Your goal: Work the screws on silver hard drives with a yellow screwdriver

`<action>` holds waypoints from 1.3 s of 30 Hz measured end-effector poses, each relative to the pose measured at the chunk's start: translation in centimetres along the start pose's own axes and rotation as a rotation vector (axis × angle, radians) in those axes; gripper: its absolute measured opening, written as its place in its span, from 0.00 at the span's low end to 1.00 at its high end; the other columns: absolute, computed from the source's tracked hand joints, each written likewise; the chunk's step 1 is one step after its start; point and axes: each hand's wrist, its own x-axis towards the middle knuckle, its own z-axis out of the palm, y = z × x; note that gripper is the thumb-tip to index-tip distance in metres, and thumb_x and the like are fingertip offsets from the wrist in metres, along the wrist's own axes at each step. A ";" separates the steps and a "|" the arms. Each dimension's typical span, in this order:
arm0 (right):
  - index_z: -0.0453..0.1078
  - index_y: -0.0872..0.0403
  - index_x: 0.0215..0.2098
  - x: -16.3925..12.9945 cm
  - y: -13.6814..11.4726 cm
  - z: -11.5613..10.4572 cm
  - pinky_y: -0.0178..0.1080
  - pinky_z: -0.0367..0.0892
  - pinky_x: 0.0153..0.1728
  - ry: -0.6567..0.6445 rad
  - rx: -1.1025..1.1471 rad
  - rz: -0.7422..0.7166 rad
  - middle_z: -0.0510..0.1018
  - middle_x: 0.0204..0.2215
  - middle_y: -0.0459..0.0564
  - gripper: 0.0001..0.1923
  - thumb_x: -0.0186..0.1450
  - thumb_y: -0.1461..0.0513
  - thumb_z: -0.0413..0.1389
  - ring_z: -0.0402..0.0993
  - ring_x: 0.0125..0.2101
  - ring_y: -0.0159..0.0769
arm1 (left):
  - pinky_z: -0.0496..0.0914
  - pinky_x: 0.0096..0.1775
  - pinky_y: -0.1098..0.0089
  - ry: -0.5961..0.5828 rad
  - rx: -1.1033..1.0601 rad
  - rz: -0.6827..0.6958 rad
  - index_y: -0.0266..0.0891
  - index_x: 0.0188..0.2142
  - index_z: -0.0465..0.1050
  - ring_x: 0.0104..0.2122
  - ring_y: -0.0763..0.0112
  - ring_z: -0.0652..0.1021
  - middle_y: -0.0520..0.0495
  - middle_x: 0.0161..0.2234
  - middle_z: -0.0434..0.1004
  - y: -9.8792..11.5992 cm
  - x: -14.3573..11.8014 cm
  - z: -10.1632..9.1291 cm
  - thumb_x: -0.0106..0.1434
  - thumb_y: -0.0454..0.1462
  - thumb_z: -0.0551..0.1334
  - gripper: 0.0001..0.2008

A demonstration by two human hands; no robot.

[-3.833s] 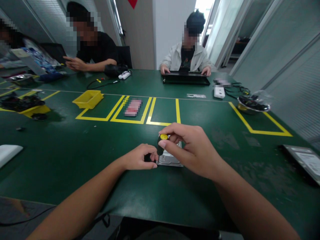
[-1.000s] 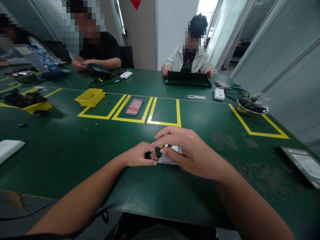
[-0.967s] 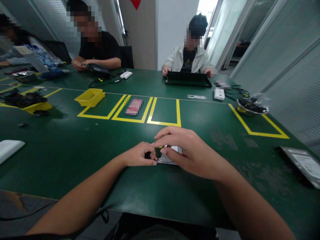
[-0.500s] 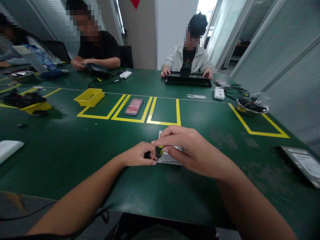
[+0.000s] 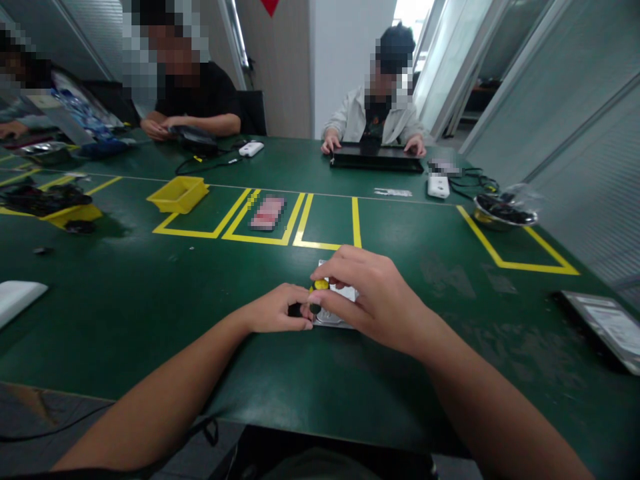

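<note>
In front of me a silver hard drive (image 5: 336, 319) lies flat on the green table, largely covered by my hands. My left hand (image 5: 280, 308) grips its left edge, thumb at the near side; a dark patch inside the grip cannot be made out. Over the drive, my right hand (image 5: 373, 290) pinches a short screwdriver (image 5: 321, 285) with a yellow and black handle between thumb and fingers. The handle stands roughly upright by the drive's left side, close to my left fingertips. Its tip is hidden.
Yellow tape frames mark the green table (image 5: 240, 393). Beyond my hands are a yellow bin (image 5: 180, 195) and a blurred pink item (image 5: 269, 213). At right lie a labelled silver-and-black device (image 5: 603, 327) and a metal bowl (image 5: 503, 213). Two people (image 5: 200, 100) sit opposite.
My right hand has shifted slightly left, its fingers more curled and spread around the screwdriver, so the yellow handle end now shows. My left hand stays put on the drive.
</note>
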 end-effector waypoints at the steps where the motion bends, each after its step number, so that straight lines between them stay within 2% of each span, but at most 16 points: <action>1: 0.74 0.59 0.41 0.0 0.0 0.0 0.36 0.63 0.37 0.000 -0.003 0.001 0.74 0.35 0.50 0.11 0.69 0.58 0.55 0.69 0.36 0.34 | 0.69 0.37 0.71 -0.001 -0.007 0.000 0.36 0.36 0.75 0.33 0.70 0.78 0.50 0.32 0.78 0.0 0.0 0.0 0.61 0.39 0.67 0.08; 5: 0.74 0.58 0.42 0.0 -0.3 -0.1 0.37 0.64 0.38 0.010 0.021 -0.002 0.73 0.35 0.51 0.09 0.70 0.62 0.53 0.68 0.37 0.34 | 0.70 0.38 0.71 -0.013 -0.009 0.001 0.35 0.35 0.75 0.34 0.69 0.78 0.49 0.32 0.78 0.1 0.0 0.0 0.61 0.40 0.67 0.09; 9: 0.74 0.58 0.43 0.1 -0.5 -0.2 0.37 0.65 0.39 0.000 0.060 -0.004 0.73 0.36 0.51 0.10 0.68 0.66 0.52 0.68 0.37 0.33 | 0.70 0.40 0.69 0.004 0.015 0.001 0.35 0.39 0.75 0.37 0.67 0.77 0.48 0.36 0.79 0.1 -0.1 0.0 0.61 0.40 0.66 0.11; 17: 0.73 0.56 0.44 0.1 -0.6 -0.9 0.42 0.67 0.48 -0.050 0.121 -0.075 0.80 0.41 0.52 0.13 0.66 0.70 0.49 0.74 0.43 0.36 | 0.70 0.38 0.71 -0.002 0.035 0.014 0.34 0.36 0.76 0.34 0.69 0.77 0.47 0.34 0.79 -0.2 -0.2 0.1 0.61 0.39 0.67 0.09; 22: 0.73 0.55 0.45 0.0 -0.7 -1.1 0.42 0.67 0.51 -0.072 0.165 -0.089 0.80 0.45 0.51 0.17 0.65 0.73 0.48 0.74 0.47 0.35 | 0.70 0.40 0.69 0.008 0.007 0.017 0.34 0.36 0.76 0.35 0.68 0.79 0.47 0.35 0.81 -0.2 -0.2 0.1 0.61 0.39 0.67 0.09; 28: 0.73 0.57 0.47 -0.1 -0.6 -0.8 0.39 0.68 0.46 -0.054 0.147 -0.076 0.78 0.44 0.54 0.13 0.69 0.69 0.50 0.73 0.44 0.35 | 0.70 0.39 0.69 0.012 0.004 0.000 0.35 0.36 0.76 0.35 0.68 0.78 0.48 0.34 0.79 -0.2 -0.2 0.2 0.61 0.39 0.67 0.09; 33: 0.71 0.57 0.40 0.1 -0.3 -0.2 0.37 0.65 0.40 -0.003 0.054 -0.049 0.76 0.36 0.50 0.05 0.67 0.63 0.57 0.70 0.37 0.34 | 0.69 0.37 0.70 0.036 0.030 -0.024 0.35 0.33 0.75 0.34 0.68 0.76 0.49 0.32 0.77 -0.1 -0.1 0.1 0.59 0.42 0.68 0.11; 39: 0.70 0.57 0.35 0.2 -0.1 0.2 0.35 0.60 0.33 0.045 -0.036 -0.017 0.71 0.29 0.47 0.08 0.67 0.59 0.58 0.65 0.31 0.32 | 0.70 0.38 0.69 0.045 -0.002 -0.023 0.36 0.37 0.76 0.37 0.66 0.77 0.48 0.35 0.78 0.0 0.0 0.3 0.59 0.42 0.68 0.11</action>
